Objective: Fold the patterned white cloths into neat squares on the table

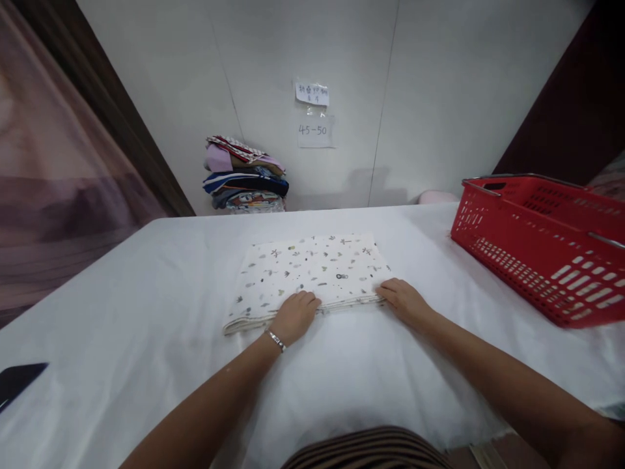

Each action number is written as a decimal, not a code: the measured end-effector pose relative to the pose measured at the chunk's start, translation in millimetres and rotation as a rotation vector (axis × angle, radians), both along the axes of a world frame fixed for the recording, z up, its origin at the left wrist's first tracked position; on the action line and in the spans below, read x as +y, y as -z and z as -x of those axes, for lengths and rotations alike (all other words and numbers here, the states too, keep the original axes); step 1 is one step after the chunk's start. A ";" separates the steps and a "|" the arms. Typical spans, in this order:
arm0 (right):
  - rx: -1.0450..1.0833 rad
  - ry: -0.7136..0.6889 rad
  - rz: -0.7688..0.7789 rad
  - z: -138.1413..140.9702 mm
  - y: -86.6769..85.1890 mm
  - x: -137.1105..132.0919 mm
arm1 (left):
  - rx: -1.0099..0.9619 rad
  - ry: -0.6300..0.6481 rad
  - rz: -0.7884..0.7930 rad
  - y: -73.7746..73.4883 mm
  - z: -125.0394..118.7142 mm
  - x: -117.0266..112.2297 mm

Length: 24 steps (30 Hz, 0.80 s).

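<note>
A folded white cloth with small printed motifs (312,267) lies flat on the white-covered table (146,312). My left hand (295,316), a silver bracelet on its wrist, has its fingers curled over the cloth's near edge. My right hand (403,301) rests on the same edge further right, fingers bent down onto the fabric. Both hands seem to grip the near hem.
A red plastic basket (541,241) stands at the right of the table. A stack of folded clothes (244,176) sits at the back against the wall, under two paper notes (315,117). A dark flat object (17,381) lies at the left edge.
</note>
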State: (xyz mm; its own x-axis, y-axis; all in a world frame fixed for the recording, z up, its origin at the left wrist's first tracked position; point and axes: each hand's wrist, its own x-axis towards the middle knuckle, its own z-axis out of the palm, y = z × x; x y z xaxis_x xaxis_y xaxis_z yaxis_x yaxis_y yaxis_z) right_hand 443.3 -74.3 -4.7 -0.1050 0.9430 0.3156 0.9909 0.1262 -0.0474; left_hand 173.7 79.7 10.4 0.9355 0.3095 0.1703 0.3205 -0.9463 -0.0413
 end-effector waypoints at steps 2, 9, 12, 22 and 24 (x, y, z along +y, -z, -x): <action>0.034 -0.030 0.001 -6.9 3.8 -3.9 | -0.001 0.008 0.001 1.1 1.6 -0.1; 0.423 -0.043 0.038 -15.3 2.2 -15.6 | -0.139 0.041 0.156 -1.7 0.6 1.3; 0.569 0.061 0.012 -19.6 -3.0 -15.3 | -0.203 0.045 0.237 -1.8 -13.5 -1.6; 0.262 -0.050 0.042 -21.8 -13.7 -9.1 | -0.104 0.017 0.294 1.4 -57.9 -5.2; 0.270 -0.052 0.029 -23.0 -14.1 -8.9 | -0.120 0.018 0.318 1.0 -57.5 -4.5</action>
State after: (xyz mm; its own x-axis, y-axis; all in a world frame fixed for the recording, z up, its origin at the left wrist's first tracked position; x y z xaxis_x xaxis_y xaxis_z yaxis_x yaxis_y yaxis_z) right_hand 466.2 -83.2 9.4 -0.0694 0.9475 0.3121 0.9341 0.1716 -0.3130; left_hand 231.2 75.2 9.4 0.9206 0.3479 0.1772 0.2880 -0.9115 0.2936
